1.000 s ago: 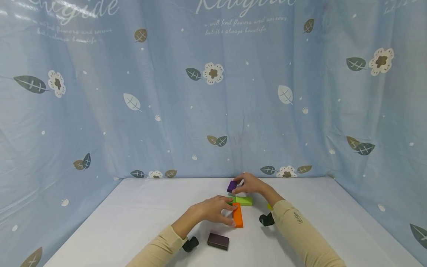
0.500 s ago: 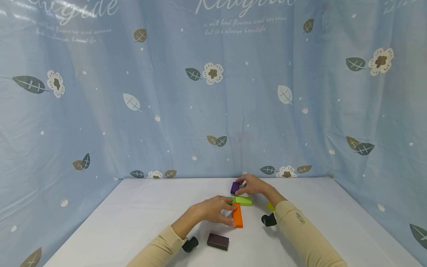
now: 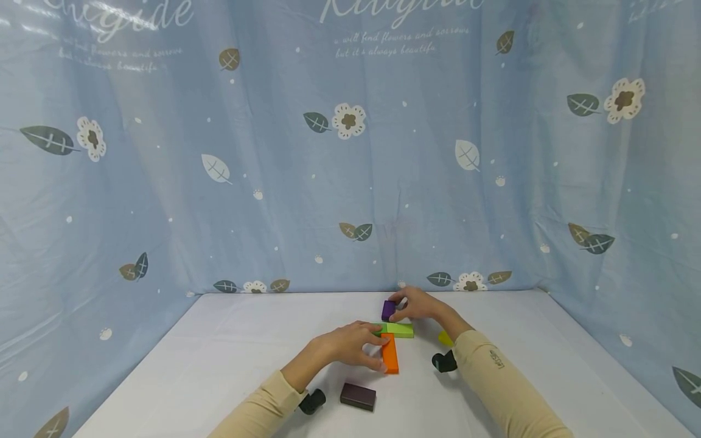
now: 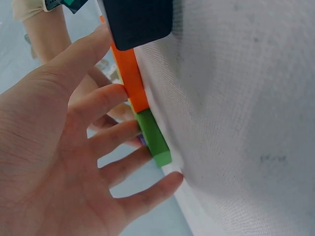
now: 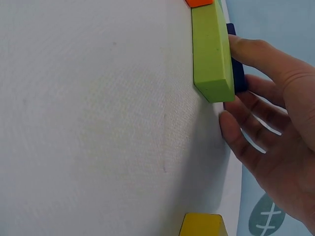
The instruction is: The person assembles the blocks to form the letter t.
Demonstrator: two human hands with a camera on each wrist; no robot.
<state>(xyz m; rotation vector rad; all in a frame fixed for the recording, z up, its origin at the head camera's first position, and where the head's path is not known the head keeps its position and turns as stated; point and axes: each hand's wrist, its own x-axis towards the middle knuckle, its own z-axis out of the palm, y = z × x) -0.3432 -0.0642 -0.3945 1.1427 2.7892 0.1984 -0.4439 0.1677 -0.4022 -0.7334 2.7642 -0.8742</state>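
My left hand (image 3: 350, 345) rests beside an orange block (image 3: 390, 356), its thumb at the near end and its index finger at the far end. In the left wrist view its other spread fingers reach along a green block (image 4: 155, 140), which adjoins the orange one. A lime-green block (image 3: 401, 330) lies end to end with the green block, across the far end of the orange block. Just behind this row, my right hand (image 3: 415, 304) pinches a small purple block (image 3: 388, 310) between thumb and fingers. From the right wrist, the lime block partly hides the purple one.
A dark brown block (image 3: 358, 396) lies nearer the front of the white table (image 3: 246, 340). Beside the right sleeve sits a yellow block (image 5: 203, 225), mostly covered in the head view. Black wrist cameras hang at both cuffs. A blue patterned curtain (image 3: 274, 182) borders the table's far edge.
The right hand has shifted the purple block a little rightward and slightly nearer, to behind the green and lime row. The left hand and the other blocks stay put.
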